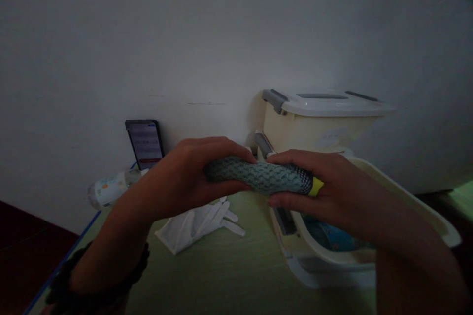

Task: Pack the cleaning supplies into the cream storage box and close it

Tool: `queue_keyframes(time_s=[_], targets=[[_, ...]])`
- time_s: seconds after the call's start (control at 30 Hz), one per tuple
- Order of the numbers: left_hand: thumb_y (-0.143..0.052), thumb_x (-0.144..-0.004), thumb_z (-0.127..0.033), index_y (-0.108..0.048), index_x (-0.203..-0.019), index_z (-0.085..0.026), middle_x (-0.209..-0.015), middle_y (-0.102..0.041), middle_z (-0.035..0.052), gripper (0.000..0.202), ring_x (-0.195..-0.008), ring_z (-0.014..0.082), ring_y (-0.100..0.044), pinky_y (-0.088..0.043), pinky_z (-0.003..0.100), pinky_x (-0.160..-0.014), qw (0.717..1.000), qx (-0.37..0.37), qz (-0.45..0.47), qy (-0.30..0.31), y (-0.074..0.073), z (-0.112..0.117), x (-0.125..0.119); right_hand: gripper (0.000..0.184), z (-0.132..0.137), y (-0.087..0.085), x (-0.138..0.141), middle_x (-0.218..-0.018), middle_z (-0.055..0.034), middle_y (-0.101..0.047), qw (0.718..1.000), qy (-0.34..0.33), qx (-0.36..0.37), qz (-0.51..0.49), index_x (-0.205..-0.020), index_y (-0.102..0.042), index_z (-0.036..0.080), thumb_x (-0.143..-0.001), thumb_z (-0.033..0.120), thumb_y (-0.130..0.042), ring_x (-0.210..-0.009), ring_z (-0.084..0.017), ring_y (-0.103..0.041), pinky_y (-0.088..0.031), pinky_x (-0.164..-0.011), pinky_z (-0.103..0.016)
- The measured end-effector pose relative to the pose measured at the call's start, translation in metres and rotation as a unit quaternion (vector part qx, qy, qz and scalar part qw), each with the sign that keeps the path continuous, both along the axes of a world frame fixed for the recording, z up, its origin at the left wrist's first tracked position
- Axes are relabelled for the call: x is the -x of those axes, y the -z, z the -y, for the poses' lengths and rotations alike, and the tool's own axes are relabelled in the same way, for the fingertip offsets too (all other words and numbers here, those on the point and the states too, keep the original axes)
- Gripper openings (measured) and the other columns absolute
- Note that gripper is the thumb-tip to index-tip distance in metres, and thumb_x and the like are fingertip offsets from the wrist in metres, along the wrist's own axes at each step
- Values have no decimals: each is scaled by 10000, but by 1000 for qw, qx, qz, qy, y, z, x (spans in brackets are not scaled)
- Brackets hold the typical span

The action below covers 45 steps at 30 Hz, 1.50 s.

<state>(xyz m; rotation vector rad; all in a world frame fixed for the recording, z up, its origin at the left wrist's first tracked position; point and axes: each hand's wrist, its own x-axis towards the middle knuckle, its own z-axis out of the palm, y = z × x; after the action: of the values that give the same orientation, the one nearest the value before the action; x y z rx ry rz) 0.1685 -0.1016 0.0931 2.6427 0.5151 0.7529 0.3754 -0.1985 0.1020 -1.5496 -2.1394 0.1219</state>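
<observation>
A rolled teal knitted cloth [264,176] with a checked band and a yellow tip is held level in the air between both hands. My left hand [185,174] wraps round its left end, fingers over the top and thumb below. My right hand [328,182] grips its right end near the yellow tip, fingers closed over it. Both hands hover above the pale green tabletop [225,266], just in front of an open cream plastic bin [406,192].
A lidded cream storage box [318,120] stands against the white wall behind the open bin, which holds something blue. White gloves [199,221] lie on the table. A phone [145,143] leans on the wall, with a lying bottle [109,188] beside it.
</observation>
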Motion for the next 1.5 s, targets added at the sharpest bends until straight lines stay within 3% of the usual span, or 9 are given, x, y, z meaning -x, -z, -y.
queue_keyframes(time_s=[0.27, 0.47, 0.63, 0.73, 0.93, 1.1, 1.17, 1.37, 1.5], targets=[[-648, -814, -302, -651, -1007, -194, -823, -710, -19, 221, -636, 93, -618, -444, 180, -617, 1000, -8, 4, 22, -1, 1, 1, 159, 0, -3, 4, -850, 1, -694, 998, -29, 49, -18, -943, -661, 244, -856, 344, -575, -740, -167, -635, -476, -648, -282], [-635, -824, -325, -649, -1009, -185, -794, -713, -18, 232, -634, 95, -632, -459, 178, -631, 999, 4, -12, 35, -1, 1, 1, 201, 0, -5, 5, -697, 7, -630, 994, -67, 84, -17, -806, -632, 209, -905, 315, -492, -617, -139, -559, -427, -575, -268], [-602, -841, -353, -647, -1027, -190, -746, -705, -21, 251, -562, 93, -604, -444, 186, -558, 998, 32, -32, 37, -1, 1, 3, 206, 1, -4, 4, -671, 14, -630, 995, -48, 90, -13, -816, -645, 211, -904, 323, -497, -595, -134, -562, -424, -558, -261], [-594, -853, -351, -638, -1039, -190, -744, -695, -31, 249, -557, 78, -590, -441, 176, -558, 998, 39, -26, 53, 0, 0, 2, 178, 2, -3, 3, -707, 22, -650, 997, -32, 66, -29, -873, -663, 221, -866, 366, -560, -607, -125, -584, -433, -549, -243], [-674, -796, -341, -548, -1189, -220, -1015, -668, 8, 430, -801, 124, -635, -487, 187, -696, 997, 46, 31, 52, 4, -3, 3, 349, 1, 3, -9, -932, 23, -658, 996, 17, -52, -70, -1087, -605, 263, -769, 388, -677, -730, -132, -604, -467, -621, -224], [-678, -803, -276, -360, -1362, -229, -919, -645, -5, 645, -802, 120, -631, -499, 179, -713, 993, 88, 54, 51, 6, -5, 6, 537, 0, 7, -14, -1125, -10, -626, 990, 74, -93, -79, -1218, -534, 262, -720, 343, -719, -935, -185, -603, -492, -707, -246], [-666, -812, -249, -357, -1364, -230, -908, -645, -4, 634, -795, 122, -631, -498, 178, -692, 994, 77, 67, 34, 7, -4, 5, 548, 0, 6, -15, -1113, 2, -626, 991, 76, -72, -81, -1212, -535, 279, -706, 362, -730, -908, -173, -606, -493, -685, -236], [-635, -825, -200, -449, -1301, -265, -952, -665, -11, 515, -723, 103, -630, -486, 192, -681, 997, 11, 73, -16, 12, 1, -8, 380, 5, 1, -16, -809, 69, -648, 996, 34, 9, -78, -1067, -603, 309, -731, 461, -697, -584, -90, -570, -443, -501, -185], [-636, -821, -236, -558, -1151, -265, -841, -698, -43, 340, -649, 99, -636, -463, 188, -621, 1000, 1, 28, -3, 14, 3, -15, 254, 6, 0, -21, -785, 79, -656, 998, 35, 23, -48, -1009, -629, 296, -766, 349, -683, -602, -80, -582, -435, -536, -181]])
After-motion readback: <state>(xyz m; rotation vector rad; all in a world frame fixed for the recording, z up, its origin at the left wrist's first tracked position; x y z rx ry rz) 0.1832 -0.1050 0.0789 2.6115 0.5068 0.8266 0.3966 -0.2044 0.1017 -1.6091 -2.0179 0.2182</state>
